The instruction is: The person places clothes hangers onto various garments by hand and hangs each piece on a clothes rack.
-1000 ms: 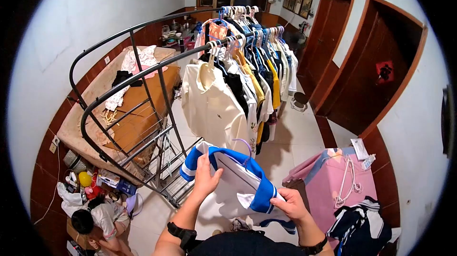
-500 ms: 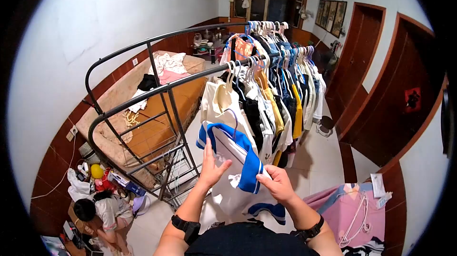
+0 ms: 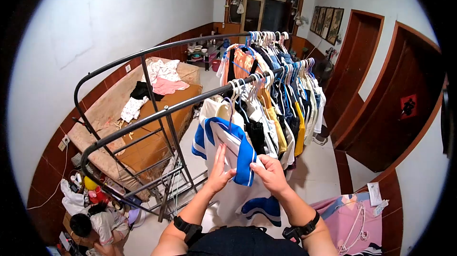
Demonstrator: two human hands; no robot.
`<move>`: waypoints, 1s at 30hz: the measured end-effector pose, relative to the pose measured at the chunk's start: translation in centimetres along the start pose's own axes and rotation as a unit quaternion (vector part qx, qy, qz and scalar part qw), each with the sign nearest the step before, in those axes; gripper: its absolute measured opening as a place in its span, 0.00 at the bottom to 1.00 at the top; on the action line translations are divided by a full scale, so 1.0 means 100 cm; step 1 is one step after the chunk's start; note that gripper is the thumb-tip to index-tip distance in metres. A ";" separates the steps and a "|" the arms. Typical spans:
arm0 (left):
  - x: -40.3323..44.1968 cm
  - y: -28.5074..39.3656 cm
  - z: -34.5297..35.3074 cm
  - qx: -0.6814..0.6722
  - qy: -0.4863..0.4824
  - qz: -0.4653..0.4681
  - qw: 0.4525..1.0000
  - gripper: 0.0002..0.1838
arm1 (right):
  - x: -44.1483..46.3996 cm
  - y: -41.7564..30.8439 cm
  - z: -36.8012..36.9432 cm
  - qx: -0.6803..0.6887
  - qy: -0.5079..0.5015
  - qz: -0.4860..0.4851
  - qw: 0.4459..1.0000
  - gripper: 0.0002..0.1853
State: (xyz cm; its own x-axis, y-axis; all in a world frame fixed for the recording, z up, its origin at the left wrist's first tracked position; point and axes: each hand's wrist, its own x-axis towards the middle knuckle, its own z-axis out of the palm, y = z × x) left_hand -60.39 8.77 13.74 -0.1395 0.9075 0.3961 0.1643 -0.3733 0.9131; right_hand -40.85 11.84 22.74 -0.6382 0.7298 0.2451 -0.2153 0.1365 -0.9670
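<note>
A white garment with blue, white-striped trim [image 3: 244, 160] hangs from a purple hanger [image 3: 231, 113] in front of the black metal rail [image 3: 209, 93]. My left hand [image 3: 220, 172] lies against its white front, fingers extended and thumb apart. My right hand [image 3: 270, 172] pinches the blue edge at the garment's right side. Right behind it is a cream shirt [image 3: 209, 109] on the rail, followed by a row of hung clothes [image 3: 281, 118]. Whether the purple hanger's hook rests on the rail is unclear.
A bed [image 3: 178, 106] with clothes stands left behind the rack frame. A person [image 3: 102, 225] crouches at the lower left beside bags and boxes. A pink-covered surface [image 3: 345, 220] with white hangers [image 3: 357, 227] is at the lower right. Two dark red doors are at the right.
The garment and both hands have moved up and forward to the rail's near end. The purple hanger now stands beside the rail. The camera view has shifted.
</note>
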 end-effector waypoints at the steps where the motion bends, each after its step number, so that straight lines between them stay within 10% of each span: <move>1: 0.004 -0.002 -0.002 0.014 -0.004 0.022 1.000 0.66 | 0.008 -0.001 0.001 0.001 0.011 -0.010 1.000 0.07; 6: 0.018 -0.017 -0.007 0.176 -0.023 0.105 0.979 0.61 | 0.044 -0.001 0.010 0.009 0.042 -0.020 0.999 0.05; 30: 0.122 -0.090 0.029 -0.027 -0.143 0.089 0.985 0.40 | 0.099 0.048 -0.044 -0.240 0.184 -0.034 0.953 0.11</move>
State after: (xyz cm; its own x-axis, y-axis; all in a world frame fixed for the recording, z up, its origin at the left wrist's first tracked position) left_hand -60.72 23.78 10.12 0.1691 0.8408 0.5143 0.1072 -0.5344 0.8384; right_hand -44.90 22.67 20.15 -0.3138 0.8819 0.3518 0.1721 0.4172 -0.8924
